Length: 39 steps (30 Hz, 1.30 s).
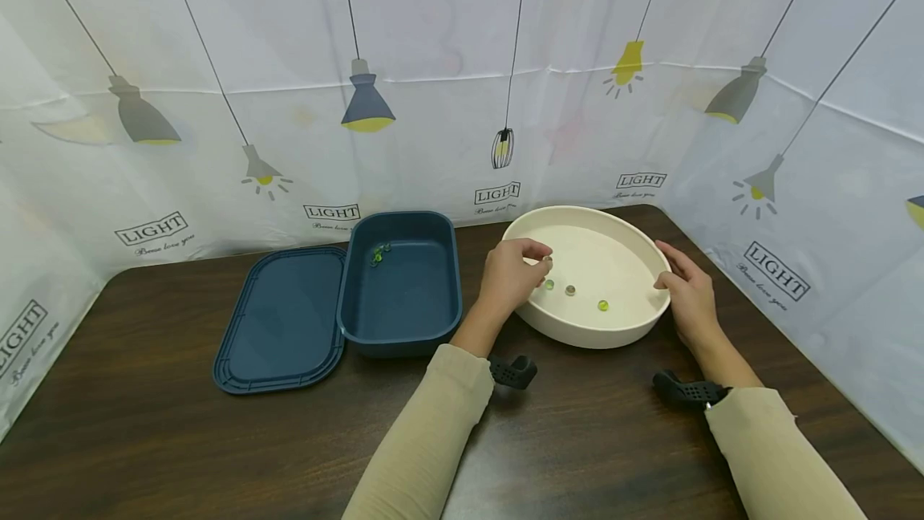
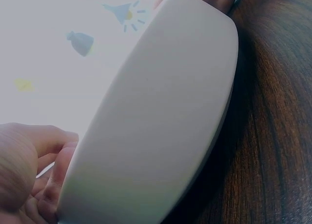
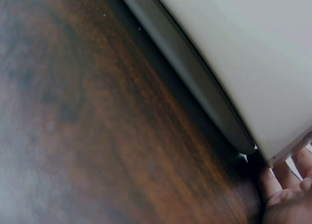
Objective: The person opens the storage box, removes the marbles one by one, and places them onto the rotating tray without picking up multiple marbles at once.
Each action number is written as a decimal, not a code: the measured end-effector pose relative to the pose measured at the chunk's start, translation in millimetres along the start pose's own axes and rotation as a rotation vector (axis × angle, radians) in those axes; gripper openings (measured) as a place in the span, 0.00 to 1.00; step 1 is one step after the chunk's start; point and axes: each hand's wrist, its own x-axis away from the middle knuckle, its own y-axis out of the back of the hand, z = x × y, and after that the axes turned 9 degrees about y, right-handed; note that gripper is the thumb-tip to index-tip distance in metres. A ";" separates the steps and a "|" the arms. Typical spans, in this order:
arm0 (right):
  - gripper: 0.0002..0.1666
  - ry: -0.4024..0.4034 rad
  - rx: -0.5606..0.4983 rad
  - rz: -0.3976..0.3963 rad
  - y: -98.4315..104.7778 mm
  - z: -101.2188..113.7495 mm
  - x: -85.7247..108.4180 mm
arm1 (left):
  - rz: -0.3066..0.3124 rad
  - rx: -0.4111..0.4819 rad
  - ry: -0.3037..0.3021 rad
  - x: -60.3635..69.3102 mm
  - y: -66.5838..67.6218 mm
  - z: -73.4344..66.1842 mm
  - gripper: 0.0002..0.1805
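Note:
A round cream basin point(image 1: 577, 332) stands at the right, with three loose glass marbles on its floor: a pale green marble point(image 1: 549, 284), a brownish marble point(image 1: 570, 290) and a yellow-green marble point(image 1: 602, 306). Over the basin's left side, my left hand point(image 1: 508, 275) pinches another marble point(image 1: 549, 260) between thumb and fingertips. My right hand point(image 1: 689, 295) grips the basin's right rim, thumb on the inside and fingers outside. The basin's pale outer wall point(image 2: 156, 102) fills much of the left wrist view; in the right wrist view, fingers point(image 3: 303, 163) touch the wall's lower part.
Left of the basin stands a dark blue rectangular box point(image 1: 400, 303) with several green marbles point(image 1: 378, 253) near its far left corner. Its flat blue lid point(image 1: 281, 319) lies against the box's left side. A printed curtain point(image 1: 433, 143) hangs behind the wooden table point(image 1: 180, 440).

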 end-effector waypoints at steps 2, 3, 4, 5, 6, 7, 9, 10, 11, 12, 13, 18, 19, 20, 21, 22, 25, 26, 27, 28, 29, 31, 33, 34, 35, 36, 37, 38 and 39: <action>0.43 0.000 0.001 0.000 -0.3 0.1 -0.4 | 0.000 0.001 -0.001 0.2 0.4 -0.5 0.08; 0.43 0.002 0.001 0.001 -0.3 0.0 -0.6 | 0.001 0.001 0.000 0.5 0.6 -0.8 0.08; 0.43 0.002 -0.002 0.000 -0.2 -0.1 -0.7 | 0.003 0.002 0.002 0.9 0.8 -1.3 0.09; 0.43 0.002 -0.004 0.000 -0.2 -0.4 -0.7 | 0.003 0.003 0.005 1.5 1.0 -1.9 0.09; 0.43 0.002 -0.004 0.000 -0.1 -0.7 -0.8 | 0.001 0.005 0.008 2.1 1.0 -2.6 0.09; 0.43 0.000 -0.002 0.001 0.0 -1.1 -1.1 | -0.002 0.009 0.012 2.4 1.0 -3.1 0.08; 0.44 -0.001 -0.008 0.004 0.1 -1.4 -1.4 | -0.013 0.020 0.013 3.8 1.8 -5.2 0.08; 0.44 -0.003 -0.010 0.002 0.4 -1.3 -1.4 | -0.021 0.028 0.009 4.6 2.0 -6.2 0.08; 0.43 -0.003 -0.013 0.000 0.6 -1.4 -1.4 | -0.029 0.034 0.005 5.3 2.3 -7.2 0.08; 0.43 -0.004 -0.014 -0.002 0.7 -1.3 -1.3 | -0.035 0.041 0.001 6.0 2.6 -8.1 0.08; 0.43 -0.004 -0.017 -0.003 0.8 -1.4 -1.4 | -0.042 0.040 -0.002 6.6 3.0 -8.8 0.08; 0.43 -0.005 -0.021 0.002 0.4 -0.9 -1.4 | -0.069 -0.022 0.007 7.0 3.6 -7.7 0.08; 0.43 -0.005 -0.020 0.003 0.3 -1.0 -1.5 | -0.073 -0.036 0.008 6.8 3.5 -6.9 0.08; 0.43 -0.006 -0.018 0.004 0.2 -0.9 -1.4 | -0.075 -0.043 0.009 6.3 3.2 -6.1 0.08; 0.43 -0.007 -0.018 0.003 0.2 -0.9 -1.3 | -0.076 -0.044 0.007 5.9 3.1 -5.4 0.08; 0.43 -0.006 -0.015 0.003 0.2 -1.0 -1.1 | -0.076 -0.042 0.006 5.6 2.8 -4.8 0.08; 0.43 -0.005 -0.012 0.004 -0.1 -1.8 -0.8 | -0.065 -0.028 0.002 6.3 3.3 -5.2 0.07; 0.43 -0.004 -0.012 0.004 -0.3 -1.6 -0.8 | -0.061 -0.025 -0.003 6.8 3.9 -6.2 0.08; 0.43 -0.003 -0.014 0.004 -0.4 -1.6 -0.8 | -0.058 -0.021 -0.007 7.6 4.8 -7.8 0.08; 0.43 -0.002 -0.016 0.004 -0.4 -1.4 -0.7 | -0.055 -0.019 -0.014 8.9 5.7 -9.9 0.08; 0.43 -0.003 -0.019 0.004 -0.3 -1.3 -0.6 | -0.050 -0.017 -0.025 10.5 7.0 -12.3 0.08; 0.43 -0.003 -0.033 0.004 0.0 -1.0 -0.6 | -0.038 -0.012 -0.053 15.0 10.3 -18.6 0.07; 0.43 -0.002 -0.039 0.004 0.6 -0.7 -1.0 | -0.013 -0.005 -0.083 21.1 15.0 -26.0 0.07; 0.43 -0.002 -0.043 0.002 0.6 -0.8 -0.9 | 0.002 -0.008 -0.100 25.1 18.3 -29.7 0.07; 0.43 -0.002 -0.045 0.001 0.6 -1.0 -1.0 | 0.019 -0.008 -0.113 29.2 22.1 -33.3 0.07; 0.43 -0.001 -0.049 0.001 0.4 -1.4 -1.1 | 0.036 -0.007 -0.124 33.4 26.5 -36.8 0.07; 0.43 -0.001 -0.053 0.000 0.2 -1.9 -1.3 | 0.054 -0.006 -0.132 37.6 31.6 -39.8 0.07; 0.43 -0.003 -0.057 0.002 -0.3 -2.3 -1.5 | 0.070 -0.006 -0.135 41.5 37.3 -42.0 0.07; 0.43 -0.005 -0.059 0.006 -0.9 -2.8 -1.6 | 0.080 -0.009 -0.138 45.2 43.3 -43.7 0.08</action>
